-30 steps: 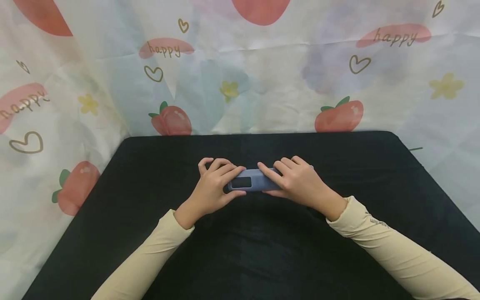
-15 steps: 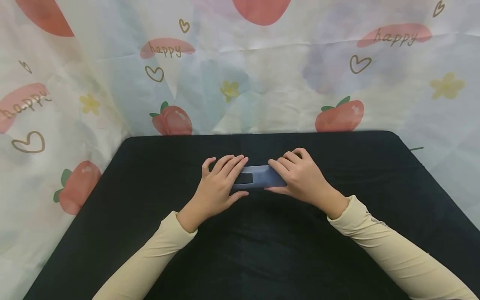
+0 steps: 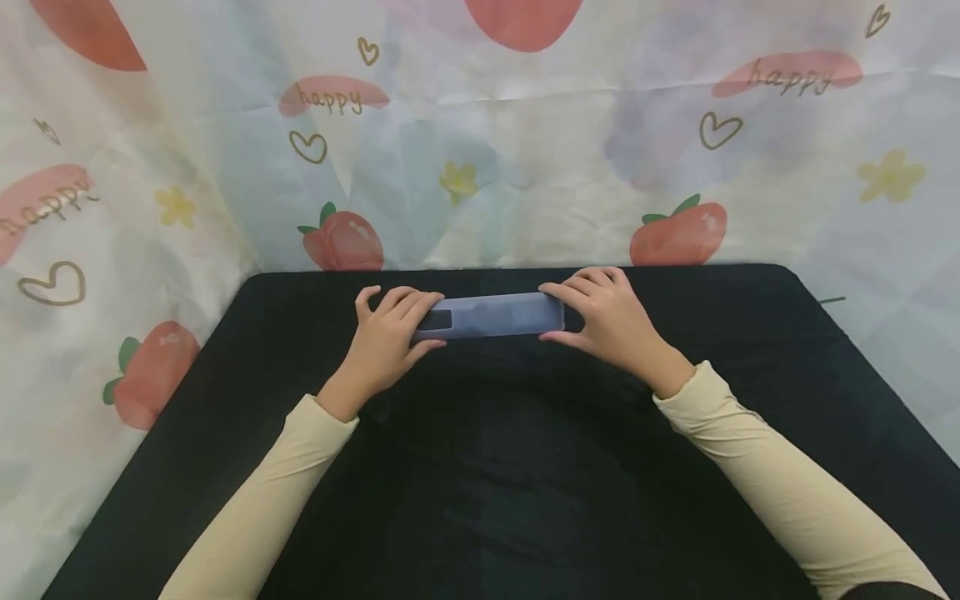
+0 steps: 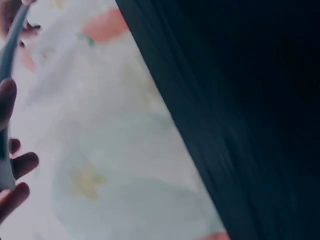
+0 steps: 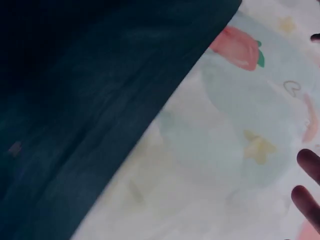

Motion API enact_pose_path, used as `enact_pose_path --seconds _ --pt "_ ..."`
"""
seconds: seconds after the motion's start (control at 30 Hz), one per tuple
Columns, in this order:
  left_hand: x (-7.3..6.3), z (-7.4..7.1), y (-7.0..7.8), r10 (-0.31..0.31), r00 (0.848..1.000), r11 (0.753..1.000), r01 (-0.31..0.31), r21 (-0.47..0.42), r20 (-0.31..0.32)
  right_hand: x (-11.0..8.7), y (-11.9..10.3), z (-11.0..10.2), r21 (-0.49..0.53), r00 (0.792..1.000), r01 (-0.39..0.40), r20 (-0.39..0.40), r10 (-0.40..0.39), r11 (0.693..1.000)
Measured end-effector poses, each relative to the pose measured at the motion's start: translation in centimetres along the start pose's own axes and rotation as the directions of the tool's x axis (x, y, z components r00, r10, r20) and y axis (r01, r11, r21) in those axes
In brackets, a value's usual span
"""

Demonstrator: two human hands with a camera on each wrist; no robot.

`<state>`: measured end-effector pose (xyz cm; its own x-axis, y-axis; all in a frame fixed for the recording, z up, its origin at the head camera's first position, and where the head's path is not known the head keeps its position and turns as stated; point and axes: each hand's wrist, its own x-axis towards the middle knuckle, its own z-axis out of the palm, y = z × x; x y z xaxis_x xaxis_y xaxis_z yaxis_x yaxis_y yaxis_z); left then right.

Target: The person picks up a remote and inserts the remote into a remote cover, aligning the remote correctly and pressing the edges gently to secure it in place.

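Note:
A long, flat, blue-grey phone case (image 3: pixel 502 316) with a dark rectangular patch near its left end is held up above the black table, lying crosswise in the head view. My left hand (image 3: pixel 380 337) grips its left end, fingers along the far edge and thumb at the near edge. At the opposite end my right hand (image 3: pixel 611 315) pinches it between fingertips and thumb, the palm apart from the end. Seen nearly edge-on, the phone case (image 4: pixel 7 60) runs down the left side of the left wrist view. Only some fingers (image 5: pixel 306 200) appear in the right wrist view.
The table (image 3: pixel 480 483) is covered in black cloth. Behind it and at the left hangs a pale curtain (image 3: pixel 525 150) printed with strawberries, hearts and flowers, close to the table's far edge (image 3: pixel 480 271).
Both hands have raised the phone case away from me and to the left. My right hand has shifted outward to its right end, so more of its surface shows.

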<state>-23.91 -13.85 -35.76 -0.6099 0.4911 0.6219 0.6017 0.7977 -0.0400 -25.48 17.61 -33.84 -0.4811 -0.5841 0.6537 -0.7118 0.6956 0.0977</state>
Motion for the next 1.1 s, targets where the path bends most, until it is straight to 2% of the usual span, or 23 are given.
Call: enact_pose_path --seconds 0.17,0.3,0.43,0.57,0.67,0.77,0.87,0.97,1.1 --pt "1.7 2.2 -3.6 -0.047 0.998 0.999 0.046 0.021 0.032 2.4 1.6 3.2 -0.033 0.994 -0.068 0.081 0.071 0.997" --pt "2.4 3.4 -6.4 -0.036 0.998 0.998 0.033 0.045 0.061 3.7 2.6 6.1 -0.069 0.989 -0.077 0.119 0.085 0.995" --pt "2.0 4.0 -9.5 -0.036 0.994 0.998 0.031 0.049 0.107 5.4 2.4 8.8 -0.082 0.985 -0.068 0.154 0.080 0.994" --pt "0.9 3.9 -12.3 -0.077 0.982 0.996 0.068 0.055 0.174 7.8 0.9 11.3 -0.100 0.971 -0.068 0.224 0.089 0.993" --pt "0.0 3.6 -14.0 -0.142 0.961 0.989 0.130 0.066 0.239 9.5 -0.5 12.9 -0.111 0.950 -0.082 0.292 0.112 0.990" --pt "-1.0 3.2 -15.6 -0.236 0.928 0.972 0.220 0.086 0.290 11.0 -2.0 14.5 -0.115 0.929 -0.105 0.344 0.139 0.988" --pt "-2.0 2.8 -17.1 -0.320 0.894 0.948 0.303 0.101 0.315 12.4 -3.6 15.8 -0.120 0.912 -0.128 0.376 0.164 0.985" --pt "-2.9 2.4 -18.3 -0.372 0.869 0.928 0.358 0.106 0.326 13.4 -5.1 16.8 -0.123 0.898 -0.149 0.399 0.186 0.981" --pt "-4.1 1.7 -19.2 -0.408 0.839 0.912 0.393 0.120 0.360 14.2 -6.9 17.9 -0.127 0.874 -0.149 0.448 0.190 0.981"
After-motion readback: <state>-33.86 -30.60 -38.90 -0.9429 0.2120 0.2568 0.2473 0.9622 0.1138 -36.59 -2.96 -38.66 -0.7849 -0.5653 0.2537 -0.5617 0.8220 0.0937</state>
